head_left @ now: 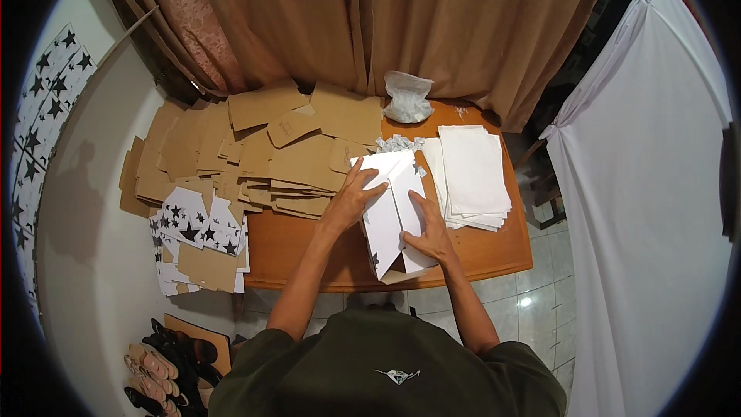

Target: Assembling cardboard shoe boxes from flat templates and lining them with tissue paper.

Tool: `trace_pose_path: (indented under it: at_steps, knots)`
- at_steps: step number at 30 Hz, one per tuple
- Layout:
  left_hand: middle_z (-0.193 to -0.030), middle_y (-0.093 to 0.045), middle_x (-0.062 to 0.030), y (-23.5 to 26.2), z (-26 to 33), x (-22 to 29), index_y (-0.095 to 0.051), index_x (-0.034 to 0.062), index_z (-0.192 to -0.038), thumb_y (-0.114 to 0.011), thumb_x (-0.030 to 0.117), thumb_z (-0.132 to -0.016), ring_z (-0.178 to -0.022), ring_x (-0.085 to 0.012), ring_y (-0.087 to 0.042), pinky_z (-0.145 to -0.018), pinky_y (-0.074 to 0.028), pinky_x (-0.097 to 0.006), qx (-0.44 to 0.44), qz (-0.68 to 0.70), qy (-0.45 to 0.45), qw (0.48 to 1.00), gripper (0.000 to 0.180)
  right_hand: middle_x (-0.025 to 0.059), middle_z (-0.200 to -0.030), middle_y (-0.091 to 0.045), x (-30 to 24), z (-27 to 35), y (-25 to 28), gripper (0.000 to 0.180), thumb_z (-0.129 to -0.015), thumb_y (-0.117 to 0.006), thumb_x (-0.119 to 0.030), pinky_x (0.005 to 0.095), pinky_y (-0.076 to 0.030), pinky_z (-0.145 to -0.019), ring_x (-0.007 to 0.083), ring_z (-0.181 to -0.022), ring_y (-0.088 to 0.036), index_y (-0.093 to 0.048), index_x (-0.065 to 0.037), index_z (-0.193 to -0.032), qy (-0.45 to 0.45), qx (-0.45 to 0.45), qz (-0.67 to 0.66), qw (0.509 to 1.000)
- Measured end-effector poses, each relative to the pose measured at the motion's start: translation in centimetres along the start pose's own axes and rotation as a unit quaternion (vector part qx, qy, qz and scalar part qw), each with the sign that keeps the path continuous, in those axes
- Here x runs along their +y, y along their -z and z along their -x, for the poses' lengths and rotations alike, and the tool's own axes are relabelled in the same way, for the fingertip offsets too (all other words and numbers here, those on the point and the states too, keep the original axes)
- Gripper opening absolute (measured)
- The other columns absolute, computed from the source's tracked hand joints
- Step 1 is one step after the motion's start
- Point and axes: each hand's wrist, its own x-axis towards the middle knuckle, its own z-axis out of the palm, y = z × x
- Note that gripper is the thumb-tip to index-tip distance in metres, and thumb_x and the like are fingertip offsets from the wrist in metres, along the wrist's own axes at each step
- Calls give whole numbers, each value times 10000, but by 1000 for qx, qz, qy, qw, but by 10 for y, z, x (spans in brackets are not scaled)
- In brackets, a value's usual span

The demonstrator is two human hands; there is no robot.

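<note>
The white box [382, 220] lies at the near edge of the table [293, 251], right between the hands, its long axis running near to far with the far end leaning slightly left. The left hand [347, 202] is on its left side toward the far end, thumb and fingers spread, while the right hand [434, 238] spreads over the right flap, nearer the near end (whether either pinches the board, I cannot tell). The dark gap between the flaps runs lengthwise between the hands, close beside both thumbs.
</note>
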Motion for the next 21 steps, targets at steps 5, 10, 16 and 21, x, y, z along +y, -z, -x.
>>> trace_pose_path:
  at_steps: [5,10,16,21]
  knots:
    - [-1440,-526,-105,-4,-1,4,-717,215,-1261,-710,-84,-781,-1479,-399,-313,-1176,-396,-485,21,1,5,1000,565,295,-1437,-436,-3,-3,-3,914,-703,-786,-249,480,-400,-1121,454,-1348,-443,-400,-86,-1515,3,6,22,1000]
    - [-1433,-536,-113,13,-1,28,-698,196,-1287,-695,13,-861,-1467,-394,-340,-1169,-377,-499,40,-57,8,998,463,270,-1439,-438,-7,-5,0,940,-696,-821,-232,476,-390,-1129,432,-1348,-438,-388,-61,-1513,12,54,24,998]
    - [-1352,-612,-115,44,37,63,-683,119,-1272,-784,305,-846,-1331,-333,-510,-1118,-382,-460,10,267,31,963,476,231,-1428,-462,-3,-15,4,961,-694,-845,-174,458,-370,-1140,381,-1354,-425,-361,-25,-1511,-39,170,-2,985]
    - [-1124,-690,-68,20,50,71,-690,148,-1219,-819,289,-806,-1067,-273,-622,-935,-423,-402,-22,137,-2,990,456,228,-1410,-440,0,-23,-3,973,-693,-852,-169,458,-378,-1131,381,-1344,-414,-356,-38,-1519,-43,193,1,980]
